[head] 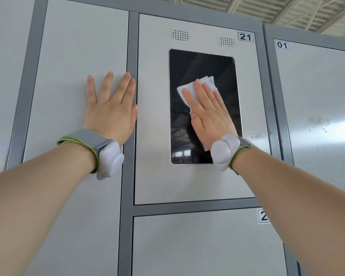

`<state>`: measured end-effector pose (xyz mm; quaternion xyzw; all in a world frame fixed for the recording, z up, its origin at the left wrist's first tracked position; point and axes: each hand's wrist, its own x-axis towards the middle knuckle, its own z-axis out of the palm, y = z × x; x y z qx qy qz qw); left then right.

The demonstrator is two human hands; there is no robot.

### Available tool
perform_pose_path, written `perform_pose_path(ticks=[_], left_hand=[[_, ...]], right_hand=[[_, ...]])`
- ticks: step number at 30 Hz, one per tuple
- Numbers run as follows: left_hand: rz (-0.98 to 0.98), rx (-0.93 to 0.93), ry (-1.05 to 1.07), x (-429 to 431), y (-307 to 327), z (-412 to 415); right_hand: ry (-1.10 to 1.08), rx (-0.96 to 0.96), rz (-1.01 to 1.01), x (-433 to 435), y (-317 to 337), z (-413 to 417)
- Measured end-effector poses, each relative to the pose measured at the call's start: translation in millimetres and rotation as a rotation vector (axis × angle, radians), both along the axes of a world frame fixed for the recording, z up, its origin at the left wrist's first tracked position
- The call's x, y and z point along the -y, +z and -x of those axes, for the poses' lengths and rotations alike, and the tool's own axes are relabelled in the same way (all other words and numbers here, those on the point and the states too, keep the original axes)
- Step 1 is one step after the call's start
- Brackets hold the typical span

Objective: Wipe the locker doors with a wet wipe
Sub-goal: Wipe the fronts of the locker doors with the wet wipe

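Note:
Grey locker doors fill the view. Door 21 [153,116] carries a black screen [185,64] set in its middle. My right hand [209,114] lies flat on that screen with straight fingers, pressing a white wet wipe [191,87] against the glass; most of the wipe is hidden under the palm. My left hand [111,108] rests flat with spread fingers on the tall plain door [68,66] to the left, its thumb reaching over the dark grey frame post. Both wrists wear grey bands with white modules.
Door 01 [317,96] stands to the right with damp smears on its surface. A lower door [197,246] sits under door 21. Dark grey frame posts [130,46] separate the doors. Ceiling beams show at the top right.

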<state>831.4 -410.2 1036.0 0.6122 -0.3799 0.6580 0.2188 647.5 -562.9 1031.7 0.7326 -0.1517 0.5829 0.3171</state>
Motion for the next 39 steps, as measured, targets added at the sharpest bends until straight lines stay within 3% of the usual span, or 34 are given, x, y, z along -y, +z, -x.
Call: perform_pose_path(ticks=[5,11,20,34,39], left_hand=[[-0.010,0.018,0.018,0,0,2],[-0.003,0.025,0.022,0,1,1],[0.011,0.012,0.009,3,0,-1],[-0.009,-0.010,-0.020,1,-1,0],[-0.009,-0.003,-0.043,2,-2,0]], right_hand=[[0.006,-0.055,0.101,11,-22,10],[0.001,0.119,-0.065,21,-14,18],[-0.032,0.245,-0.152,1,25,-10],[-0.044,-0.092,0.138,-5,-9,-10],[-0.038,-0.031,0.103,12,-18,8]])
